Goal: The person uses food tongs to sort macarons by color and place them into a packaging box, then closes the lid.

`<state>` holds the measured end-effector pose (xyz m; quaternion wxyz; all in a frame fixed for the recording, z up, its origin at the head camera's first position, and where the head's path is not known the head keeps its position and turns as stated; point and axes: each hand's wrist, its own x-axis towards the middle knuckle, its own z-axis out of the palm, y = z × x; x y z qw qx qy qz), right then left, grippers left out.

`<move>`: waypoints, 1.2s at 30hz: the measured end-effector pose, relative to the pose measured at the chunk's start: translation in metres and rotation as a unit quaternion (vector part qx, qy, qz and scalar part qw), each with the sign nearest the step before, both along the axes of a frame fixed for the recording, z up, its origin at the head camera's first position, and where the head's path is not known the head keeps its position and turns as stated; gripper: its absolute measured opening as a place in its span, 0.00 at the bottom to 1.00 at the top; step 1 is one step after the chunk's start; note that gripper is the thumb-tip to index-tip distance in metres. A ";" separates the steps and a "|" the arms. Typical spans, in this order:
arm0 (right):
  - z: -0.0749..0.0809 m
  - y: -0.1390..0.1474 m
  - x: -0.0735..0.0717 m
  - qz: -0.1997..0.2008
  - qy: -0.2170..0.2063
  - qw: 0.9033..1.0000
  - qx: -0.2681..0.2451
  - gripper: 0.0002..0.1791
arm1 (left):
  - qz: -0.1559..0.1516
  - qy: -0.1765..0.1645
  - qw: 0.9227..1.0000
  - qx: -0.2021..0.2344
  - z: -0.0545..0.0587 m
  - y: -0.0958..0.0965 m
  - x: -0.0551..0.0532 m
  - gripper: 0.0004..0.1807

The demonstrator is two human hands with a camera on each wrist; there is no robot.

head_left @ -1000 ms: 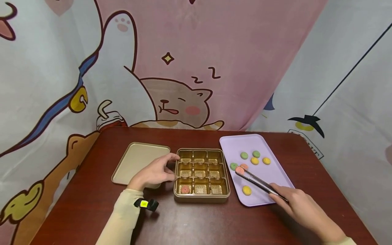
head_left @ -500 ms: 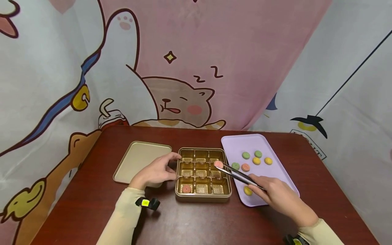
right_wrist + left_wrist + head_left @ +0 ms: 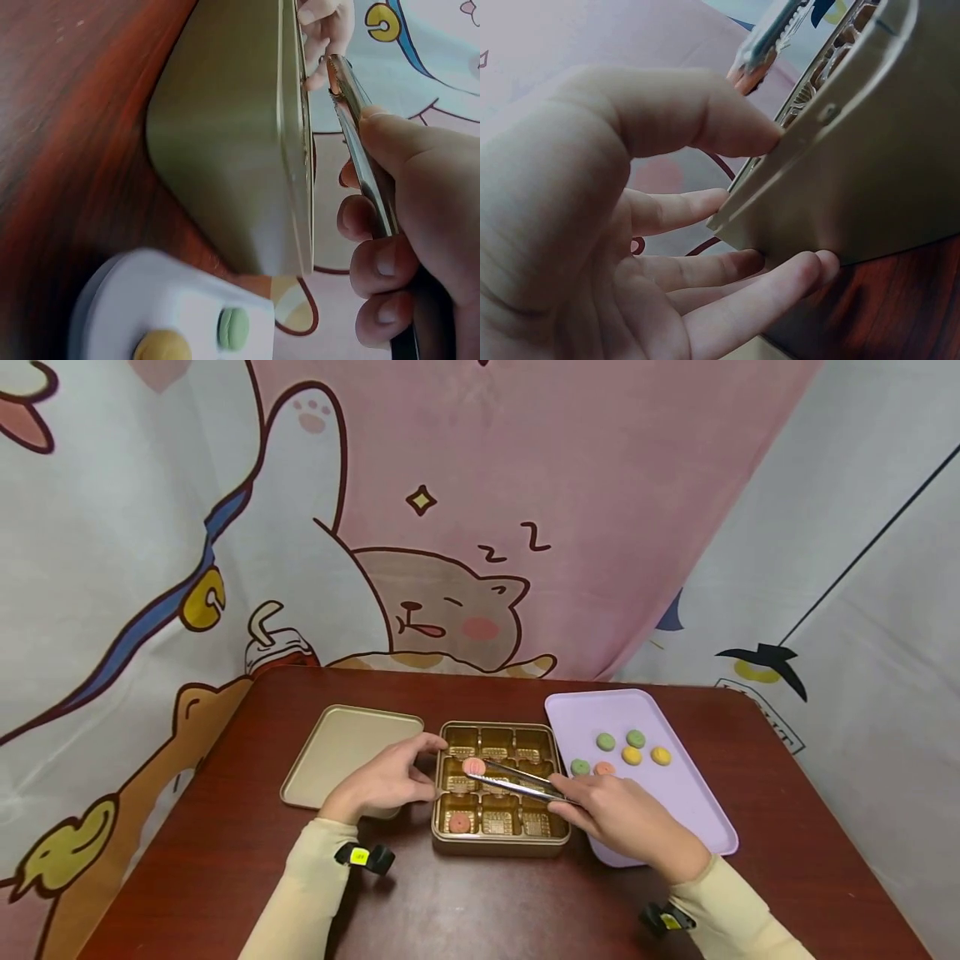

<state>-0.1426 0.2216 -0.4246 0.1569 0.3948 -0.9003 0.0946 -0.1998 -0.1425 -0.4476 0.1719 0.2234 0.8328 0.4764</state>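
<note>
A gold lid (image 3: 352,743) lay partly hidden behind the left hand (image 3: 386,778), whose loosely extended fingers touched the gold tin's (image 3: 498,847) left side. Over its middle-left compartment (image 3: 460,784), metal tongs (image 3: 517,788) pinched a pink macaron (image 3: 473,767), probably light and fragile, best taken gently by its rim. The right hand (image 3: 626,818) gripped the tongs. Rightmost, a lilac tray (image 3: 678,802) held green macarons (image 3: 605,742) and yellow macarons (image 3: 632,756).

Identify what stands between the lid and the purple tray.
The head view shows the box between the lid and the tray. The left hand touches the box's side; over it, tongs in the right hand pinch a pink disc.
</note>
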 end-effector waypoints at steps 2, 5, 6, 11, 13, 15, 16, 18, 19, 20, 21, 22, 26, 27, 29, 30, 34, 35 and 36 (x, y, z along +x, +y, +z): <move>0.001 -0.004 -0.001 0.002 0.003 1.000 0.006 0.17 | -0.001 -0.001 1.000 -0.001 -0.001 0.001 0.000 0.39; 0.002 -0.008 -0.002 0.004 0.004 1.000 0.009 0.17 | -0.002 0.000 1.000 -0.004 0.000 0.004 0.000 0.39; 0.003 -0.008 -0.002 0.004 0.003 1.000 0.009 0.17 | -0.002 0.001 1.000 -0.004 0.000 0.004 0.000 0.38; 0.003 -0.006 -0.001 -0.005 -0.005 1.000 0.009 0.21 | -0.003 0.005 1.000 -0.005 0.001 0.005 -0.001 0.37; 0.002 -0.004 0.000 -0.012 -0.012 1.000 0.008 0.22 | -0.002 0.005 1.000 -0.006 0.001 0.005 -0.001 0.37; 0.002 0.000 0.001 -0.018 -0.017 1.000 0.005 0.23 | 0.000 0.006 1.000 -0.009 0.002 0.005 -0.001 0.37; 0.002 0.002 0.002 -0.021 -0.021 1.000 0.003 0.24 | 0.001 0.005 1.000 -0.009 0.002 0.005 -0.001 0.37; 0.002 0.006 0.004 -0.030 -0.026 0.999 0.000 0.24 | 0.002 0.004 1.000 -0.008 0.002 0.006 0.000 0.38; 0.002 0.009 0.005 -0.034 -0.027 0.999 -0.002 0.23 | 0.002 0.003 1.000 -0.008 0.001 0.006 0.000 0.38; 0.002 0.011 0.006 -0.040 -0.025 0.999 -0.005 0.24 | 0.003 0.002 1.000 -0.008 0.001 0.006 0.000 0.38; 0.002 0.014 0.007 -0.046 -0.023 0.999 -0.006 0.23 | 0.004 0.000 1.000 -0.008 0.001 0.006 0.000 0.38; 0.002 0.018 0.009 -0.051 -0.022 0.998 -0.010 0.23 | 0.004 0.000 1.000 -0.007 0.001 0.006 0.000 0.38; 0.003 0.032 0.014 -0.067 -0.017 0.997 -0.021 0.24 | 0.005 0.001 1.000 -0.009 0.000 0.004 -0.001 0.38; 0.004 0.036 0.015 -0.070 -0.016 0.997 -0.021 0.24 | 0.005 0.002 1.000 -0.010 0.000 0.004 -0.001 0.38; 0.004 0.044 0.018 -0.077 -0.018 0.997 -0.023 0.26 | 0.007 0.000 1.000 -0.011 0.000 0.004 -0.001 0.38; 0.005 0.047 0.019 -0.081 -0.023 0.996 -0.023 0.27 | 0.007 0.000 1.000 -0.011 0.000 0.004 0.000 0.38; 0.005 0.061 0.024 -0.102 -0.045 0.993 -0.026 0.29 | 0.007 -0.005 1.000 -0.005 0.000 0.003 0.001 0.37; 0.005 0.064 0.025 -0.110 -0.051 0.992 -0.026 0.27 | 0.007 -0.005 1.000 -0.004 0.000 0.002 0.001 0.37; 0.005 0.067 0.026 -0.117 -0.055 0.991 -0.025 0.26 | 0.007 -0.004 1.000 -0.004 0.000 0.002 0.001 0.37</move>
